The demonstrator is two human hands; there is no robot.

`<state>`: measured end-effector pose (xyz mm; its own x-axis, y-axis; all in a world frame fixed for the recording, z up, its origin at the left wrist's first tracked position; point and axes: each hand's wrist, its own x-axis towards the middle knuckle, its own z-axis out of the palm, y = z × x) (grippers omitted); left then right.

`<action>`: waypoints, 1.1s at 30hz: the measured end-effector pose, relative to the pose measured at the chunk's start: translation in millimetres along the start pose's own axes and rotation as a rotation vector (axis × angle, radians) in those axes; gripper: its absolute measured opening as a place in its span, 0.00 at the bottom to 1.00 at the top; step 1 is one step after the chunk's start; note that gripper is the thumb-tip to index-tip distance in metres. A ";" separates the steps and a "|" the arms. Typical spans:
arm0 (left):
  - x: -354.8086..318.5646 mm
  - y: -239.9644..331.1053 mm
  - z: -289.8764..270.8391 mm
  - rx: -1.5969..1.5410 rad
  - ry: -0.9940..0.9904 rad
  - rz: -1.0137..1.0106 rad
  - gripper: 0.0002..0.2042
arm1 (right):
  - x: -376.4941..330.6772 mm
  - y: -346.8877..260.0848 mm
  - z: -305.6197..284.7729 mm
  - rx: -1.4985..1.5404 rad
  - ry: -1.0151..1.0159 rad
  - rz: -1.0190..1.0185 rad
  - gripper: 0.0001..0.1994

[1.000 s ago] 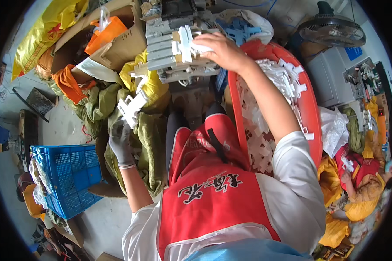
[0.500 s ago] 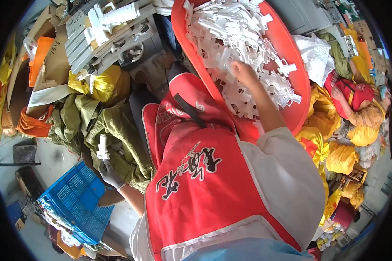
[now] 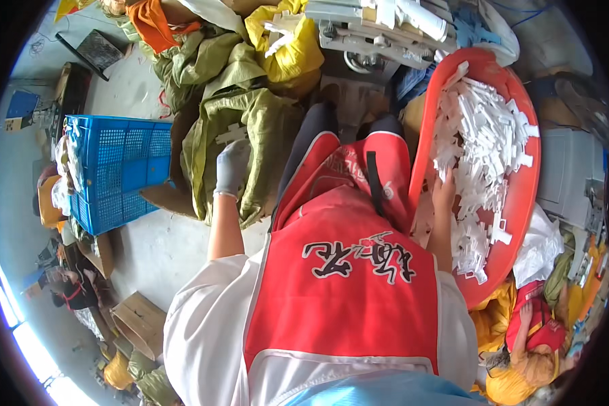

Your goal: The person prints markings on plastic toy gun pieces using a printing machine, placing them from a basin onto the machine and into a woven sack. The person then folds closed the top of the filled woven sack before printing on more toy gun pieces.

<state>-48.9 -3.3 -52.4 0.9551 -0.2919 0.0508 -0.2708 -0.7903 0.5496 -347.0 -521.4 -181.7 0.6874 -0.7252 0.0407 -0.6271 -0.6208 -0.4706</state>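
Observation:
My left hand (image 3: 232, 168), in a pale grey glove, is over the mouth of an olive-green sack (image 3: 260, 128). A white plastic part (image 3: 232, 134) lies just beyond its fingertips, in the sack's mouth; whether the fingers hold it is hidden. My bare right hand (image 3: 444, 193) reaches into a long red tub (image 3: 531, 183) at my right. Its fingers are apart and touch the near edge of a heap of white plastic parts (image 3: 480, 128). The parts are flat, with bars and short side arms.
A blue plastic crate (image 3: 125, 172) stands at the left, with a cardboard flap (image 3: 166, 197) between it and the sack. Ahead are a yellow sack (image 3: 287, 54) and a grey metal machine (image 3: 379, 34). Another person (image 3: 534, 338) sits at the lower right among yellow sacks.
The view has turned toward the left. My left hand has moved with an upright white part from beside the olive sack to over its mouth. My right hand stays in the tub, nearer its inner side.

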 end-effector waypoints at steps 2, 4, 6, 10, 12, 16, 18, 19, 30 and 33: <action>-0.3 1.1 0.8 -0.047 0.017 -0.008 0.10 | -4.8 -3.3 -8.6 -0.076 0.054 -0.072 0.25; 4.5 3.9 0.2 -0.048 0.037 0.023 0.09 | -6.8 -6.8 -19.8 -0.026 0.152 -0.063 0.23; 18.1 10.9 -1.5 -0.092 0.036 -0.009 0.09 | -4.4 -13.9 -30.2 0.229 0.206 -0.006 0.22; 47.7 38.4 -11.8 -0.207 0.095 0.103 0.10 | 4.8 -36.5 -48.4 1.018 0.095 0.470 0.22; 61.7 57.5 -18.5 -0.272 0.072 0.081 0.10 | 8.0 -48.5 -54.6 1.202 0.110 0.548 0.22; 83.8 97.3 -29.4 -0.299 0.150 0.243 0.10 | 6.4 -66.1 -60.4 1.472 0.154 0.539 0.21; 96.7 115.9 -35.2 -0.309 0.169 0.282 0.10 | 3.3 -71.3 -62.0 1.535 0.144 0.483 0.21; 103.3 125.3 -38.1 -0.309 0.174 0.294 0.10 | 1.6 -73.3 -62.7 1.579 0.142 0.501 0.19; 159.3 236.4 -58.7 -0.337 0.244 0.624 0.09 | -8.5 -98.6 -75.7 1.677 -0.081 0.275 0.19; 179.7 259.4 -61.9 -0.276 0.221 0.709 0.11 | -9.4 -106.4 -82.1 1.629 -0.143 0.201 0.20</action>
<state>59.9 -227.5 150.9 0.5755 -0.5393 0.6147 -0.8117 -0.2853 0.5097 -316.8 -472.9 -59.6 0.7315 -0.6616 -0.1648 0.2530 0.4878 -0.8355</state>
